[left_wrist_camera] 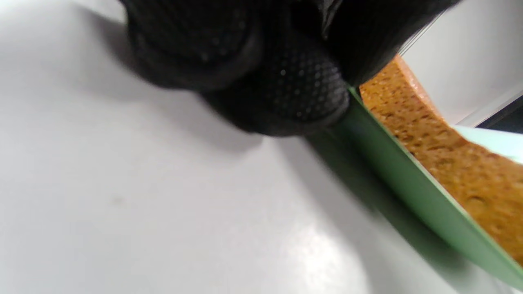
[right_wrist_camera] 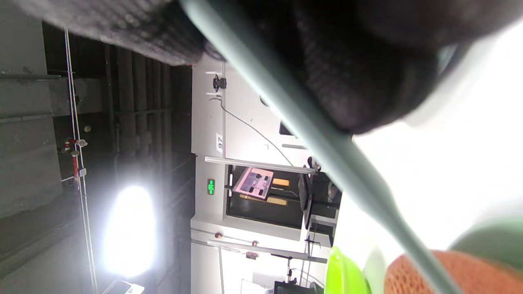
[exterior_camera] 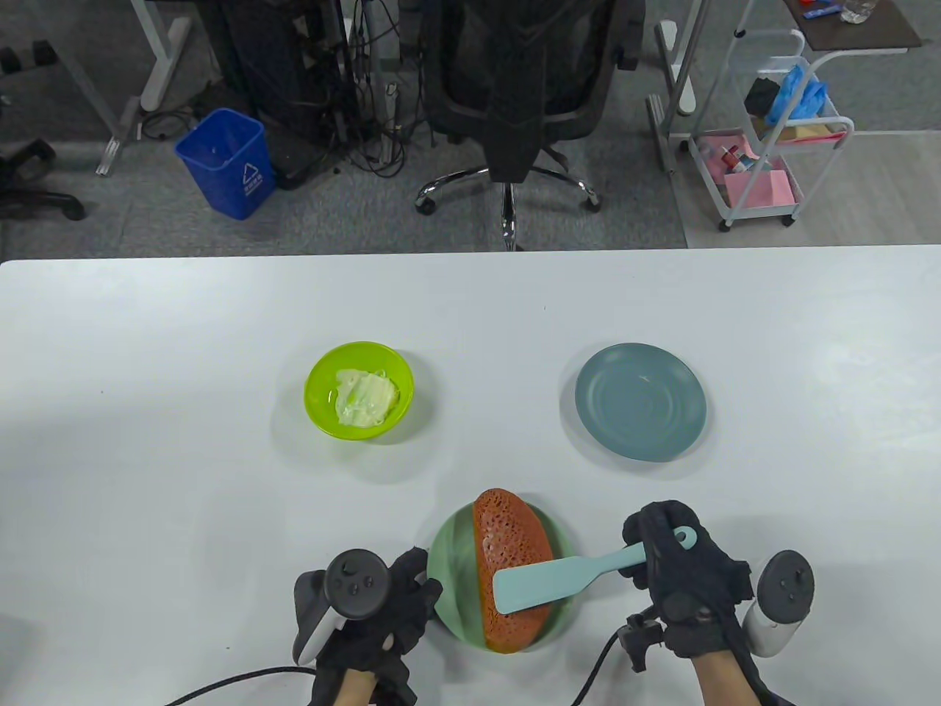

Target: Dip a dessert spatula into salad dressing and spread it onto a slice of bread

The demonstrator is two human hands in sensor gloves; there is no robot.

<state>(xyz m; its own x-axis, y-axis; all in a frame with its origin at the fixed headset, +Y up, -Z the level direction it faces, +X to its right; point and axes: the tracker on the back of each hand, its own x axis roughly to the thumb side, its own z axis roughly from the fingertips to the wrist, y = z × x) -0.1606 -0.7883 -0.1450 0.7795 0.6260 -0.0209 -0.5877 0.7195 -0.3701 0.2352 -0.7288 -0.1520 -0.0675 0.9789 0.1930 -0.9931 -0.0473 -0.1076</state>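
Note:
An orange-brown bread slice (exterior_camera: 510,566) lies on a light green plate (exterior_camera: 454,566) near the table's front edge. My right hand (exterior_camera: 680,581) grips the handle of a pale blue dessert spatula (exterior_camera: 551,581), whose flat blade rests across the bread. My left hand (exterior_camera: 401,596) touches the plate's left rim; in the left wrist view its fingers (left_wrist_camera: 282,85) press the green rim (left_wrist_camera: 408,179) beside the bread (left_wrist_camera: 449,159). A lime green bowl (exterior_camera: 359,391) of pale salad dressing (exterior_camera: 365,397) sits at the middle left. The spatula handle (right_wrist_camera: 327,151) crosses the right wrist view.
An empty grey-blue plate (exterior_camera: 640,401) sits at the middle right of the white table (exterior_camera: 147,441). Beyond the far edge stand an office chair (exterior_camera: 514,95), a blue bin (exterior_camera: 228,162) and a wire cart (exterior_camera: 772,147).

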